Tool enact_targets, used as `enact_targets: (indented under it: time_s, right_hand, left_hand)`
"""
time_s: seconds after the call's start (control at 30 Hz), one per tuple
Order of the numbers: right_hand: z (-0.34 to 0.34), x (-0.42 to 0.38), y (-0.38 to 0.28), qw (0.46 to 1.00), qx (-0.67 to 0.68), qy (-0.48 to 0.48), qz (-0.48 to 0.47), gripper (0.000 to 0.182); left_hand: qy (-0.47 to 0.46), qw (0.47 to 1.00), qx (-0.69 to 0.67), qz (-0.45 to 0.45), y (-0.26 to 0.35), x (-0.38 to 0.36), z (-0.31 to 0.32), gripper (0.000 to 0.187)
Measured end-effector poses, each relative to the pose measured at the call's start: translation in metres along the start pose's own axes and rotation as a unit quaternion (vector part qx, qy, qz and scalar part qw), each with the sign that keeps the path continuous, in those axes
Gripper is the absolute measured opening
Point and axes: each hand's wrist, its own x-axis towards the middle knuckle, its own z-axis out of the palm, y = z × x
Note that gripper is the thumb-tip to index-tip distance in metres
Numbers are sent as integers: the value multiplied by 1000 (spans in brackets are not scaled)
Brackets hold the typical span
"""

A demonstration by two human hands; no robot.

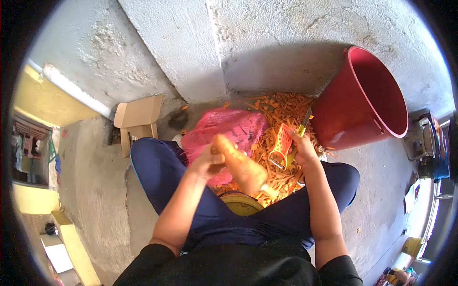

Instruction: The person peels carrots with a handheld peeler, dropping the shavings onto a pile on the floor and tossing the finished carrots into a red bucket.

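Observation:
My left hand (209,162) is closed around a large, thick carrot (242,167), which is held at a slant and slightly blurred. My right hand (304,148) grips a knife (303,127) with a yellow handle, its blade pointing away from me. An orange peeler (282,143) with a perforated handle and a metal blade is also at this hand's fingers; whether it is gripped together with the knife is hard to make out. Beneath both hands, orange peelings (267,112) cover the floor. A pink mesh sack (224,125) lies just beyond the carrot.
A tall red bucket (334,107) stands tilted-looking at the right, near the wall (281,43). An open cardboard box (137,114) sits left of the sack. Between my legs shows a yellow round container (241,205). Stacked items (427,145) stand at far right.

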Motion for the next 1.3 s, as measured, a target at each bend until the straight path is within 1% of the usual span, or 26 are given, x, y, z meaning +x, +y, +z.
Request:
enact_targets:
  time_s: [0.07,0.1,0.13,0.2,0.23,0.33,0.37,0.47,0.5,0.6,0.63,0.7,0.73,0.8,0.87,0.9,1.0,1.03,1.1,1.2,1.23,1.3]
  right_hand:
    - [2,-2,1,1000,9,18,-6,18]
    - [2,-3,2,1000,13,27,-8,19]
    - [0,-2,2,999,31,21,-12,20]
    - [-5,0,4,997,68,9,-19,21]
    - [-6,1,4,995,96,12,-10,22]
    - [-7,5,3,983,180,21,17,23]
    - [-7,7,5,983,183,13,9,22]
    - [5,0,5,988,146,20,45,21]
    - [9,0,6,987,147,37,52,19]
    - [16,1,6,981,186,50,31,19]
    - [17,1,4,978,200,50,20,17]
    - [21,-4,-2,980,188,56,24,17]
    - [23,-5,-5,981,182,60,26,16]
    - [21,-2,-4,984,171,56,1,15]
    - [21,0,-3,986,151,70,-26,14]
    - [20,2,0,985,151,58,-53,14]
    - [16,7,0,983,150,81,-62,14]
    - [14,5,-3,986,110,101,-75,14]
    - [18,2,-6,983,94,124,-101,14]
    - [21,3,-5,979,58,148,-125,14]
    - [24,1,-4,978,34,155,-135,14]
    - [25,3,1,971,-24,169,-165,16]
  left_hand:
    - [41,986,-161,-11,-23,7,15,41]
    - [150,975,-160,-35,-32,16,16,44]
    - [188,952,-237,-54,-42,18,20,41]
    - [144,940,-292,-104,-55,19,19,32]
    - [173,918,-333,-123,-65,17,15,33]
    - [207,883,-376,-191,-79,19,6,36]
    - [217,881,-377,-188,-88,22,-3,38]
    - [219,873,-404,-160,-85,29,6,39]
    - [200,884,-393,-158,-84,30,4,44]
    - [129,906,-383,-127,-81,26,5,51]
    - [133,907,-377,-131,-81,28,5,52]
    - [141,909,-367,-141,-80,31,7,54]
    - [147,918,-342,-135,-80,31,10,53]
    - [156,936,-291,-122,-78,31,18,51]
    - [127,937,-303,-121,-77,31,18,45]
    - [113,937,-309,-120,-76,31,17,42]
    - [101,950,-275,-112,-78,31,13,45]
    - [100,946,-285,-118,-78,31,11,44]
    - [99,937,-307,-130,-78,31,11,44]
    - [161,941,-260,-143,-74,34,19,45]
    - [159,933,-280,-161,-75,31,17,46]
    - [174,941,-245,-154,-81,30,13,43]
